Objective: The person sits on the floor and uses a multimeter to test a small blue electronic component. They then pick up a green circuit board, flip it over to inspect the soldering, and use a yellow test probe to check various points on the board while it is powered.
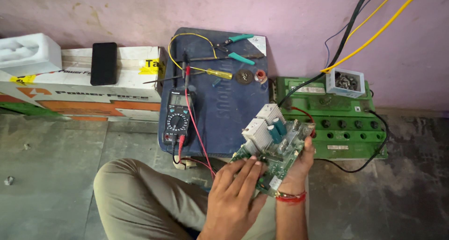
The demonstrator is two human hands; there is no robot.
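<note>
Both hands grasp a green circuit board (273, 144): left hand (234, 193) across its near edge, right hand (299, 163) beneath. Trailing red wires (299, 111) could snag; the heavy heatsinks (256, 131) might tip it.

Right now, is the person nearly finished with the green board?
Looks like the middle. Done: the black multimeter and teal-handled pliers are laid out on the dark blue battery. In hand: both the left hand and right hand hold the green circuit board. Left: the multimeter's probes aren't touching the board.
</note>
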